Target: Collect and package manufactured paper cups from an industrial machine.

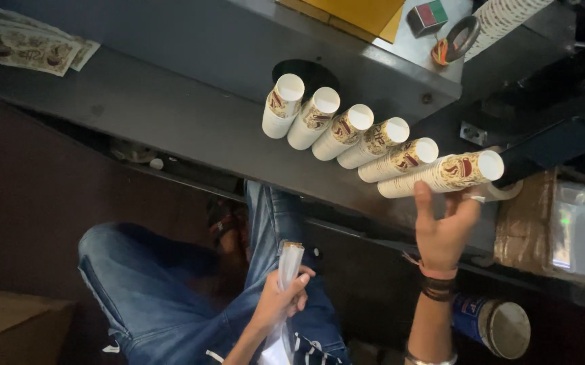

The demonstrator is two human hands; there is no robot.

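Observation:
Several stacks of printed white paper cups (346, 132) lie side by side on a grey metal ledge (171, 115). My right hand (444, 233) reaches up to the nearest and longest cup stack (441, 173). Its thumb and fingertips are spread and touch the stack's lower side without wrapping it. My left hand (280, 297) is lower, over my jeans-clad legs (144, 284). It is closed around a clear plastic sleeve (290, 260) that stands upright from the fist.
Printed sheets (26, 44) lie at the ledge's far left. Yellow sheets (363, 13), a small red-and-green box (427, 16) and a metal ring (461, 37) sit on the machine top. A blue tin (498, 324), a wrapped package (556, 226) and a cardboard box (15, 328) are nearby.

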